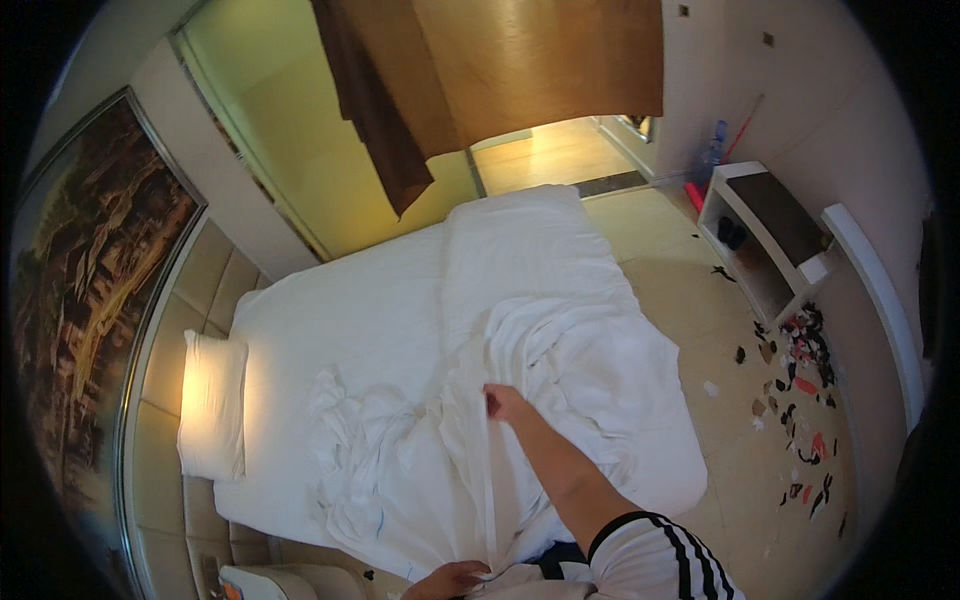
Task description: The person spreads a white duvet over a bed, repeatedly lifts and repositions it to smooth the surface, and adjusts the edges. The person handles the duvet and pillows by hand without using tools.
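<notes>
A crumpled white bed cover [585,375] lies in loose folds over the near and middle part of the bed. My right hand [505,402] is closed in a fist on the cover's straight hemmed edge, above the mattress, with the arm stretched forward. That edge runs down toward me as a taut strip. At its near end, close to my body, my left hand [455,580] is closed on the same cover; its fingertips are partly hidden. More rumpled white cloth [365,450] lies to the left, beside the smooth sheet [370,290].
A white pillow [214,405] stands by the padded headboard [165,450]. At the right wall are a low white cabinet [745,250] and scattered scraps [805,385] on the floor. A brown curtain [540,70] hangs beyond the bed. An upholstered seat [290,583] is at near left.
</notes>
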A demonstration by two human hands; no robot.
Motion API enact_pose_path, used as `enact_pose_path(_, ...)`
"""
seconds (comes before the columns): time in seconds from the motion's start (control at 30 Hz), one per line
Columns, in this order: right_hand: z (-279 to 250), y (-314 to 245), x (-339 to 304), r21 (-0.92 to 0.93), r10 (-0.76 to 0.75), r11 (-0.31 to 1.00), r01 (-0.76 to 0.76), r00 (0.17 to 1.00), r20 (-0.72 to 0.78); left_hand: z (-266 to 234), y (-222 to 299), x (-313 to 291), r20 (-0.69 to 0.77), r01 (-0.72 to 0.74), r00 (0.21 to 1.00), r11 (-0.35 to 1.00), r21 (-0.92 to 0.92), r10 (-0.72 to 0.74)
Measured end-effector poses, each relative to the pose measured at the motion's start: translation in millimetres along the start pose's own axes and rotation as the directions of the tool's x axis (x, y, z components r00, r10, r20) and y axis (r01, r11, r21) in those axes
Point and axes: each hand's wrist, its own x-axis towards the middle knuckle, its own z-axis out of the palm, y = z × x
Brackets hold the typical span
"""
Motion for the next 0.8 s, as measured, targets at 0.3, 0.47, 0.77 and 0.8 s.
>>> enact_pose_path(0.3,-79.5,-94.1,-217.0,0.497,-0.751,0.653,0.571,0.57,0.333,-59.3,-22.9,24.9,0.198,0.111,0.965,0.954,0.279,-0.17)
enact_pose_path(0.47,-190.1,-40.9,-222.9,0.556,-0.718,0.546,0.627,0.692,-0.075,-81.4,-45.8,45.7,0.391,0.202,0.798,0.815,0.543,-0.458)
enact_pose_path(0.77,-138.5,6.2,-271.5,-0.072,-0.736,0.664,0.744,0.668,0.111,-111.1,-68.2,92.2,0.42,0.004,0.701,0.592,0.806,-0.577)
enact_pose_path(0.8,-129.6,27.3,-278.7,-0.239,-0.653,0.728,0.643,0.756,0.043,-109.1,-61.9,100.7,0.415,-0.033,0.67,0.533,0.845,-0.616)
